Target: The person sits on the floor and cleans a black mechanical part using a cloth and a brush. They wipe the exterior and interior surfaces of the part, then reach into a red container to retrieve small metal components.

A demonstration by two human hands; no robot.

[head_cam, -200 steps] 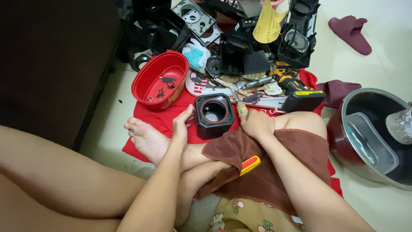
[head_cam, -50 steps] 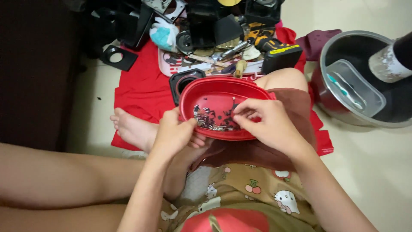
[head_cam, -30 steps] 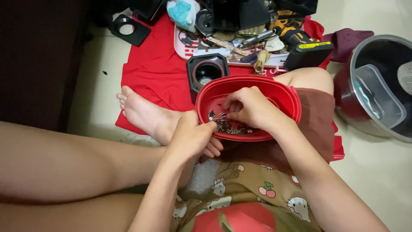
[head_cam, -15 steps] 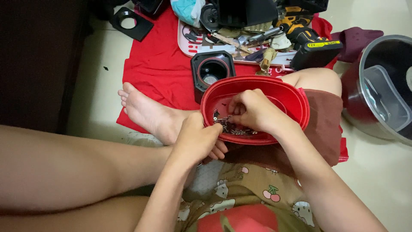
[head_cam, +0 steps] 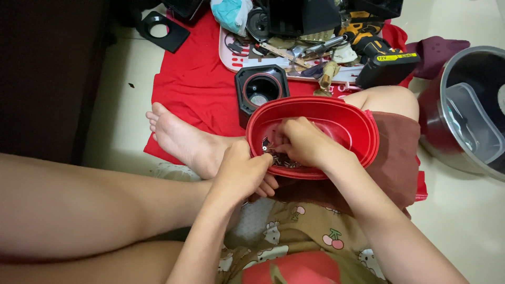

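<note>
The right hand [head_cam: 302, 142] is down inside the red tub [head_cam: 363, 131], fingers curled and pinched among the small dark parts [head_cam: 273, 152] on the tub's floor; whether it actually has one between its fingertips cannot be told, since the knuckles hide them. The parts lie straight under and just toward the body from those fingertips, at the tub's left end, so the right hand is the nearer one to them.

The left hand [head_cam: 242, 173] clamps the tub's near-left rim, thumb over the edge, steadying it. The tub rests on the lap, its long axis running left to right across the person, tipped slightly toward the left hand.

Just beyond the tub's far-left rim stands a black square housing [head_cam: 260, 89] with a round opening, on a red cloth [head_cam: 194, 79]. Farther beyond the tub lies a tray [head_cam: 229, 52] of tools; to the tub's right, well apart, a grey pot [head_cam: 468, 105].
</note>
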